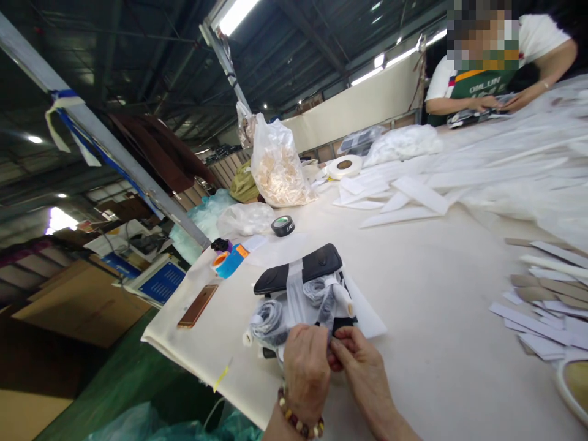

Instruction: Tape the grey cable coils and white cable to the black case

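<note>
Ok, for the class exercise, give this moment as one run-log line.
left hand: at near side of bundle; right hand: beside left, same side; bundle: on table; phone: lying left of bundle; grip: partly hidden

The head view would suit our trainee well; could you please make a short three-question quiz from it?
1. Fill in: the beaded bracelet is on the person's ____ wrist.
2. True or false: the left hand and right hand are both at the near side of the bundle.
3. Which roll lies nearest the phone?
A) black tape
B) blue tape
C) white roll

Key: 1. left; 2. true; 3. B.
</note>
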Demonstrator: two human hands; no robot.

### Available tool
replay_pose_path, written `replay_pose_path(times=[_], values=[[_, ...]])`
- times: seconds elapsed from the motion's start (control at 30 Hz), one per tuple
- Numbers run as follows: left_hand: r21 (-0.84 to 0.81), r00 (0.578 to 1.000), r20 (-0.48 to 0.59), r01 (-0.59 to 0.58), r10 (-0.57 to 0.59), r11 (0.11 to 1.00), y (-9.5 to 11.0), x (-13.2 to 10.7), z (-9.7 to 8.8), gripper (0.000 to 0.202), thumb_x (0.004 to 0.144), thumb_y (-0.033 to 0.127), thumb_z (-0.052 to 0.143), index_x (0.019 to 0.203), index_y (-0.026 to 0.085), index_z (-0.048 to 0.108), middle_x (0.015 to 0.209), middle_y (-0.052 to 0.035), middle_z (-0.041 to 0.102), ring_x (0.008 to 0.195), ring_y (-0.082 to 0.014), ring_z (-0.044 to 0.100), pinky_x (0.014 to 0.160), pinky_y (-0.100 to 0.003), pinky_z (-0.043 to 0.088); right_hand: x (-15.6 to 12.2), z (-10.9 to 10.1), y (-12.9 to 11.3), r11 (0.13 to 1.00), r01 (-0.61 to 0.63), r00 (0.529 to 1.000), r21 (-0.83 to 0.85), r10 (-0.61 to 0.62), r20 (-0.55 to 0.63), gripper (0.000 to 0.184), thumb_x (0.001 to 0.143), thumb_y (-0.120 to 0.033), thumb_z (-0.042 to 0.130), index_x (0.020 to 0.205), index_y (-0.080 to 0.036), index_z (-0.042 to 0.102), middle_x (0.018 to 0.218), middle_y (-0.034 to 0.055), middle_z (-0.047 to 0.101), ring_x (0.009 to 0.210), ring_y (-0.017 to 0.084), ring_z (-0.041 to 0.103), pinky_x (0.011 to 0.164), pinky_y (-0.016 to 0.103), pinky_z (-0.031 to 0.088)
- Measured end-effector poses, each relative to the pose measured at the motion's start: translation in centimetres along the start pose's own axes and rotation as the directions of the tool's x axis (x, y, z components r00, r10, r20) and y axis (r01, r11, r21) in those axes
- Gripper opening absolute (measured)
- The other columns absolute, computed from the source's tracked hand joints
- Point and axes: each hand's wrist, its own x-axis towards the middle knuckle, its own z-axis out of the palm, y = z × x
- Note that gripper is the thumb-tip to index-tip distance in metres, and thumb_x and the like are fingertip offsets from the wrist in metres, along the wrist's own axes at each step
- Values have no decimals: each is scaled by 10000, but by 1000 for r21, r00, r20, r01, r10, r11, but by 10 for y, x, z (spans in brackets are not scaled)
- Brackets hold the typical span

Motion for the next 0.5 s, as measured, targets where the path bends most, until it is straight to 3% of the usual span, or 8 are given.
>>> replay_pose_path(times=[0.1,0.17,0.23,0.3,0.4,0.5], values=[[-30,994,-63,-96,94,995,5,-6,2,177,873,57,374,878,114,541,714,-44,625,696,-146,586,776,-294,421,1,-2,-3,987,-61,998,147,58,22,331,550,-417,705,709,-176,543,501,-27,587,477,137,549,485,254,450],[-55,997,-41,-74,72,996,6,-10,4,186,882,68,368,918,118,543,748,-43,638,712,-144,592,785,-299,417,2,-3,-4,978,-92,996,187,87,35,342,523,-409,718,701,-169,552,497,-26,591,466,129,540,485,253,450],[-68,999,8,44,-44,997,6,-14,6,173,881,102,388,945,137,545,754,-33,638,695,-152,589,737,-301,427,4,-5,-5,973,-115,993,202,107,47,342,510,-391,723,705,-163,559,506,-19,605,466,128,544,492,256,454],[-70,972,56,232,-228,970,7,-17,7,153,863,139,427,962,151,544,768,-35,635,693,-167,589,676,-293,442,4,-6,-6,967,-137,990,216,128,54,340,497,-365,727,710,-157,564,511,-10,617,467,130,551,492,254,454],[-111,857,205,500,-472,859,9,-18,8,117,814,165,482,907,162,553,786,-45,619,711,-179,597,630,-275,462,4,-6,-6,962,-150,989,227,145,40,332,485,-343,729,706,-156,566,501,-8,618,462,128,553,477,240,446],[-54,684,426,672,-592,738,12,-12,4,65,792,167,501,836,175,548,808,-51,604,746,-198,596,659,-293,451,3,-6,-4,960,-153,988,235,152,24,325,479,-334,724,701,-156,566,496,-11,616,451,121,546,469,230,442]])
